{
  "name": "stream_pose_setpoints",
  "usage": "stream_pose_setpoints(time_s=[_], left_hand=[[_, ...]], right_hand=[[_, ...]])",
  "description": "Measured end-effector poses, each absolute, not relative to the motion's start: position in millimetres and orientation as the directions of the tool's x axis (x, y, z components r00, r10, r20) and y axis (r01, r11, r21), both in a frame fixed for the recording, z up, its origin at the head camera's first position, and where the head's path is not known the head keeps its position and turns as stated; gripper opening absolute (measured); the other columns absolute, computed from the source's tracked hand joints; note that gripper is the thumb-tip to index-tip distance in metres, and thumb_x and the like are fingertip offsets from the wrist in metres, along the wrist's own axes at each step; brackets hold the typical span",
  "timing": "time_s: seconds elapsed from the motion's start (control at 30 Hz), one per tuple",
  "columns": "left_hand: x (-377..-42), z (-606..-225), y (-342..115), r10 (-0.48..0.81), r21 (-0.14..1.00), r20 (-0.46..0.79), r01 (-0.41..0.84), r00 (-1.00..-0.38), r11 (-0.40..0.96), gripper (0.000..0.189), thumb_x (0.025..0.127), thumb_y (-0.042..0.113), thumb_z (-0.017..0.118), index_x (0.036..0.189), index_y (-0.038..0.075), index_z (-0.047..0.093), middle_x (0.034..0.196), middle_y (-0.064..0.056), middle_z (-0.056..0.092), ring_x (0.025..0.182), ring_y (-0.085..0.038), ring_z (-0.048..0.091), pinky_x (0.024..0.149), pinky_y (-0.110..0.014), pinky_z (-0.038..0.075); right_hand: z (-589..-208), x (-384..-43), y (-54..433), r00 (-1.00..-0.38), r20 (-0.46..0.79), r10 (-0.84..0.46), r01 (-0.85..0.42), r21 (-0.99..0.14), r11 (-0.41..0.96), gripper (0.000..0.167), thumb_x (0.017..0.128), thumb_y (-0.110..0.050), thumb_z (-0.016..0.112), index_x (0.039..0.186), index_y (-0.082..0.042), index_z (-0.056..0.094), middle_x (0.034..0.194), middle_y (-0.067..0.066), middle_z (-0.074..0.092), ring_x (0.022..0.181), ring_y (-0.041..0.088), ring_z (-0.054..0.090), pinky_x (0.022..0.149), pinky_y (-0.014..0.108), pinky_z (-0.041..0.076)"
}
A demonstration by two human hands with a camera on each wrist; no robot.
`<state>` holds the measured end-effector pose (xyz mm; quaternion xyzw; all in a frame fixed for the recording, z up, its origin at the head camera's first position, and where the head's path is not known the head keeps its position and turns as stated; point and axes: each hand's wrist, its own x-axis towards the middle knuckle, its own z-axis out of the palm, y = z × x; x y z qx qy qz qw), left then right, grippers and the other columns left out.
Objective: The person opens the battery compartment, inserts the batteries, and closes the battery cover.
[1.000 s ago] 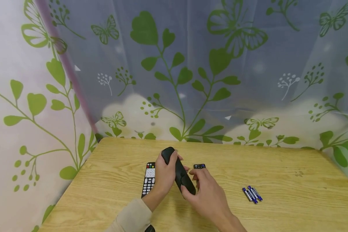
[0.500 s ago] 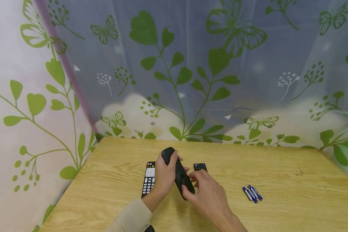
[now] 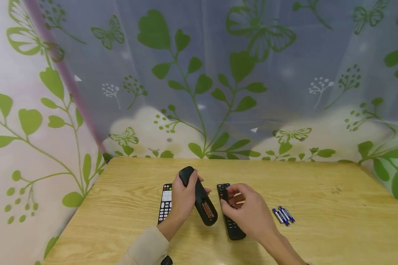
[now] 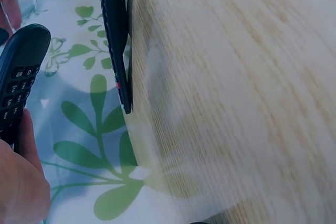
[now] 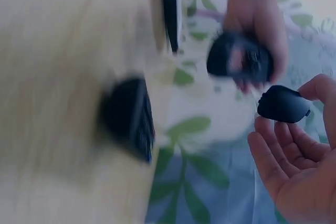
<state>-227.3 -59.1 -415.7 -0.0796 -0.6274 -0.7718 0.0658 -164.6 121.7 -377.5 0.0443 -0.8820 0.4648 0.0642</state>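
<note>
My left hand (image 3: 183,193) grips a black remote control (image 3: 192,180), tilted with its back toward the head camera. Near its lower end the battery compartment (image 3: 208,210) lies uncovered, with metal contacts in view. Just to the right, my right hand (image 3: 252,211) pinches a small black battery cover (image 5: 284,104) between thumb and fingers, apart from the remote. The left wrist view shows the remote's button side (image 4: 18,90) and part of the left hand (image 4: 23,187).
A black remote with small buttons (image 3: 234,232) lies beneath the right hand. Left of it, a remote with white buttons (image 3: 166,206) is partly hidden by the left arm. Several blue-and-silver batteries (image 3: 283,215) lie to the right on the wooden table (image 3: 318,198). A dark object (image 3: 167,260) shows at the bottom edge.
The battery cover has come off the remote, exposing the compartment. My right hand has moved up and right with the cover, while the left keeps its grip. The head view has shifted slightly.
</note>
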Motion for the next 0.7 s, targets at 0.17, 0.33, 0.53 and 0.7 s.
stream_pose_setpoints(time_s=[0.17, 0.33, 0.53, 0.7], left_hand=[[-225.0, -409.6, -61.0, 0.0, 0.965, 0.178, 0.174, -0.984, -0.197, 0.026, 0.102, 0.018, 0.047, 0.12, -0.002, 0.046, 0.095, -0.014, 0.06, 0.069, -0.04, 0.067, 0.064, -0.043, 0.059], [-215.1, -393.5, -63.1, 0.008, 0.97, 0.176, 0.172, -0.984, -0.172, 0.024, 0.103, 0.012, 0.044, 0.119, -0.005, 0.045, 0.094, -0.015, 0.059, 0.072, -0.043, 0.066, 0.066, -0.043, 0.059], [-214.5, -393.0, -63.9, 0.0, 0.972, 0.165, 0.162, -0.986, -0.168, 0.026, 0.102, 0.013, 0.046, 0.119, -0.006, 0.045, 0.095, -0.018, 0.059, 0.07, -0.04, 0.067, 0.065, -0.042, 0.059], [-227.3, -411.9, -64.8, 0.005, 0.969, 0.173, 0.17, -0.985, -0.179, 0.031, 0.102, 0.02, 0.049, 0.122, -0.003, 0.045, 0.095, -0.014, 0.059, 0.068, -0.036, 0.068, 0.064, -0.042, 0.059]], right_hand=[[-368.8, -169.8, 177.7, -0.985, 0.169, 0.02, -0.119, -0.771, 0.626, 0.036, 0.087, -0.034, 0.07, 0.113, -0.01, 0.062, 0.105, 0.003, 0.062, 0.088, 0.015, 0.063, 0.077, 0.032, 0.056], [-367.3, -174.8, 241.6, -0.984, 0.167, 0.069, -0.062, -0.67, 0.74, 0.053, 0.091, -0.049, 0.06, 0.121, -0.005, 0.058, 0.112, 0.012, 0.061, 0.094, 0.027, 0.063, 0.071, 0.043, 0.055], [-377.9, -176.7, 295.6, -0.989, 0.089, 0.119, 0.045, -0.583, 0.811, 0.065, 0.091, -0.055, 0.054, 0.124, 0.002, 0.054, 0.113, 0.02, 0.061, 0.092, 0.033, 0.063, 0.063, 0.044, 0.053], [-388.8, -176.3, 329.5, -0.988, 0.029, 0.152, 0.113, -0.53, 0.84, 0.07, 0.09, -0.058, 0.052, 0.123, 0.004, 0.054, 0.11, 0.022, 0.062, 0.089, 0.035, 0.063, 0.058, 0.04, 0.051]])
